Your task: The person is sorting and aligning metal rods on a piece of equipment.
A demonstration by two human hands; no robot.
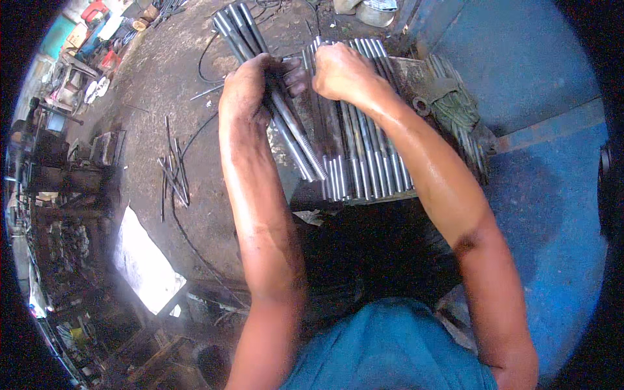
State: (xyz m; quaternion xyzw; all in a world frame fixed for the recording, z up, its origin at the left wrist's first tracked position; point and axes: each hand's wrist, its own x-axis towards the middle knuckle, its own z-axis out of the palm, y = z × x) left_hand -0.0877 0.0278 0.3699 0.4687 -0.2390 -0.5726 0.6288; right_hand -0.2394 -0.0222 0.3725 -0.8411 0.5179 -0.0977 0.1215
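Observation:
My left hand [250, 88] is closed around a bundle of several long metal rods [245, 32], held at a slant. Their lower ends show screw threads, and the bundle's lower end reaches the left side of a row of similar rods [364, 149]. These lie side by side on a low stand, with bright ends toward me. Over the far ends of that row is my right hand [344, 70], its fingers curled down among the rods. The back of the hand hides the fingertips, so I cannot make out what they grip.
Right of the row lie more threaded rods [478, 153], a dark green cloth [455, 107] and a metal ring [421, 106]. A blue metal panel [539, 195] borders the right side. Loose thin rods [174, 172], a cable and a white sheet [146, 263] lie on the dirty floor at left.

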